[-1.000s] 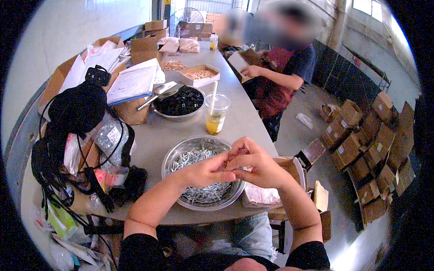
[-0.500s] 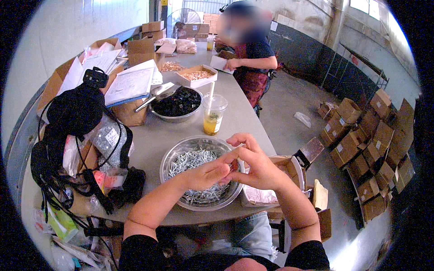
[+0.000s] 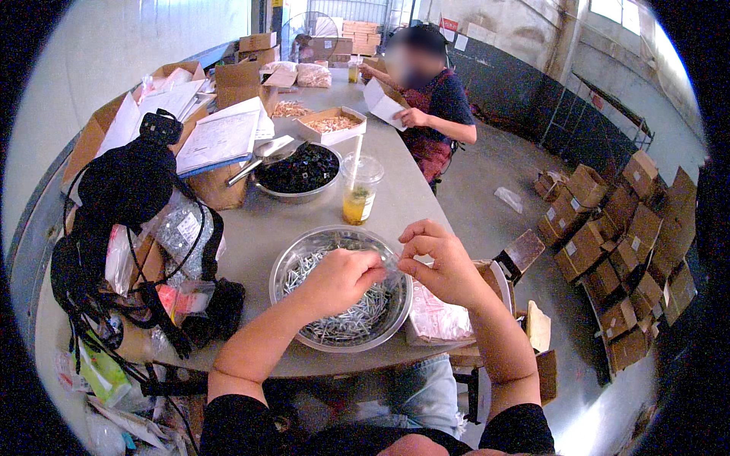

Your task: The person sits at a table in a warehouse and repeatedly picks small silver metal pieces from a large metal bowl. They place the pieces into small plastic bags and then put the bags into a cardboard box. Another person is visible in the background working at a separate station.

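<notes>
A round metal bowl (image 3: 397,313) full of loose silvery screws (image 3: 353,319) stands at the table's near edge. Over it, my left hand (image 3: 342,281) has its fingers pinched together. My right hand (image 3: 439,266) is above the bowl's right rim, thumb and forefinger closed in a pinch. Between the two sets of fingertips is something thin and see-through, seemingly a small clear plastic bag (image 3: 392,264); its contents, if any, cannot be made out. Beside the bowl, below my right hand, sits an open box of clear bags with red print (image 3: 439,313).
Behind the bowl stand a drink cup with a straw (image 3: 359,194), a bowl of black parts (image 3: 300,175) and a carton of orange-brown pieces (image 3: 331,125). Black straps and a bag (image 3: 125,186) crowd the left. Across the table a person (image 3: 437,106) holds a white carton.
My hands have drawn apart from each other, the left moving slightly left and the right slightly right. The person across has straightened up and lifted the white carton.
</notes>
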### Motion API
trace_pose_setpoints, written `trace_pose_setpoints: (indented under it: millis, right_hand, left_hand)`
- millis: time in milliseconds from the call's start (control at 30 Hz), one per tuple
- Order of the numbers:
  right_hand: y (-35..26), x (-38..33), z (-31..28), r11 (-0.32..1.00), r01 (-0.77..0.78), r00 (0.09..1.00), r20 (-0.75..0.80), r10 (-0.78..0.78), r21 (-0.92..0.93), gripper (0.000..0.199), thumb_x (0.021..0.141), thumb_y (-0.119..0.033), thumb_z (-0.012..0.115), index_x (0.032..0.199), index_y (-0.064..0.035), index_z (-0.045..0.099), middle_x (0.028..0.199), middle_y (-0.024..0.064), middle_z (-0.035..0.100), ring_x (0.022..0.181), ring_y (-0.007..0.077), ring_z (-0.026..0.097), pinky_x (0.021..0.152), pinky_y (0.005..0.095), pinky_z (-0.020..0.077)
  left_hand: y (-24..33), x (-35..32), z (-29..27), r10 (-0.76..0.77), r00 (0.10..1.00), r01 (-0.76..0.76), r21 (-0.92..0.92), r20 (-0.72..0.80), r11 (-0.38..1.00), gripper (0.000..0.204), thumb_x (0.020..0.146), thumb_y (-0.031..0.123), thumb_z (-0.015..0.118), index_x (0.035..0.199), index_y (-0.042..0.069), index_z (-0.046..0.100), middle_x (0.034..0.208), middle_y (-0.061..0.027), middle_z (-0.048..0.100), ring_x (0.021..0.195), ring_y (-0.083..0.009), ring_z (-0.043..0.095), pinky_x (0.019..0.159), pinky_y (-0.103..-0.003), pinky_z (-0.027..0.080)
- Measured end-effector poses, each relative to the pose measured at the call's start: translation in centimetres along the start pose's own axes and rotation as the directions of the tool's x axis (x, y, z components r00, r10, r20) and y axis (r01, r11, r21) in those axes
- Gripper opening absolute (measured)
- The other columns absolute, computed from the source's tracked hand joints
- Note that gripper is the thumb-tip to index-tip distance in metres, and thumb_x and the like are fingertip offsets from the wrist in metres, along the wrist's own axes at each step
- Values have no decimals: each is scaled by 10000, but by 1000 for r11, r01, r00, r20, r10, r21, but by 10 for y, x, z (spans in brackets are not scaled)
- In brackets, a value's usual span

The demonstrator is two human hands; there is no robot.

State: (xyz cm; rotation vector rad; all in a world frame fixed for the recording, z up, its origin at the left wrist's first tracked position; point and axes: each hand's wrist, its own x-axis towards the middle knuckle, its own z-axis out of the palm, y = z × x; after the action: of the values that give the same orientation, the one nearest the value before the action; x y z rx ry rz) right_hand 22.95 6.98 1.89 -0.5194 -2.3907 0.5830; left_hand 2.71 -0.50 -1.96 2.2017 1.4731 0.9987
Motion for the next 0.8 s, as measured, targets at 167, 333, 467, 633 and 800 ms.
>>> trace_pose_setpoints:
  millis: [167,333,467,633,800]
  right_hand:
    - [12,3,9,897,-246,963,-15,270,368,105,791,-61,722,797,-9,631,1040,100,578,976,200,562,819,334,473]
    - [27,4,4,998,-55,998,30,54,8,127,769,-103,762,781,-22,665,1097,84,553,1067,208,502,889,345,426]
    - [31,4,8,983,-111,992,71,101,148,102,745,-105,779,780,-58,696,1112,78,545,1086,214,498,898,340,413]
    - [17,7,15,962,-104,992,91,84,253,56,775,-61,741,791,-50,688,1118,90,516,1066,197,503,889,326,413]
    - [15,4,17,867,-156,988,59,145,474,58,793,-43,718,794,-46,660,1127,91,482,1019,177,527,852,297,436]
  left_hand:
    - [2,-1,-13,-158,976,150,59,149,987,242,841,263,674,894,28,657,888,-154,692,837,-315,672,738,-398,517]
    - [-6,0,-19,-80,997,80,11,-10,997,294,820,278,694,934,11,649,905,-169,682,860,-321,663,760,-401,513]
    - [-10,0,-8,-18,992,-10,-214,-128,977,438,813,279,706,1141,24,568,900,-184,669,884,-306,662,766,-407,507]
    - [-1,1,6,-101,993,113,-232,62,966,636,782,189,734,1308,78,395,863,-193,667,830,-330,673,732,-416,509]
    - [7,0,3,-179,973,195,-106,146,975,599,780,137,725,1282,61,407,865,-185,667,806,-353,667,732,-434,512]
